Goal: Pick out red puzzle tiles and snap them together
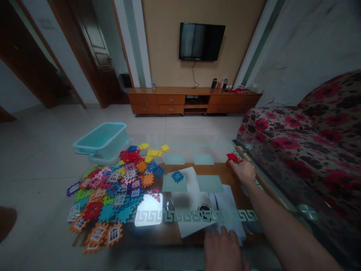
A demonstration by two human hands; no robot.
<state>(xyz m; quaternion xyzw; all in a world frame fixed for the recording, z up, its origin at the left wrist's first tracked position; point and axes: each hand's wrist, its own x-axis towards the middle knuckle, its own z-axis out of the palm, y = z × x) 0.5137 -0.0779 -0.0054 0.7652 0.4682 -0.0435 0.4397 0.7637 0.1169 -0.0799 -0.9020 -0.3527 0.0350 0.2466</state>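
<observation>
My right hand (243, 170) reaches out over the far right corner of the glass table (255, 215), fingers closed on a red toothed puzzle tile (232, 157). My left hand (224, 248) lies flat and empty on the table's near edge, fingers spread, touching white papers (225, 210). A blue toothed tile (177, 176) sits alone near the table's middle. A large heap of colourful interlocking tiles (113, 192), some with window shapes, covers the table's left part.
A turquoise plastic tub (101, 140) stands on the floor beyond the heap. A floral sofa (304, 143) runs along the right side. Far back are a wooden TV cabinet (194, 99) and a wall-mounted TV (201, 41). Doors stand at the left.
</observation>
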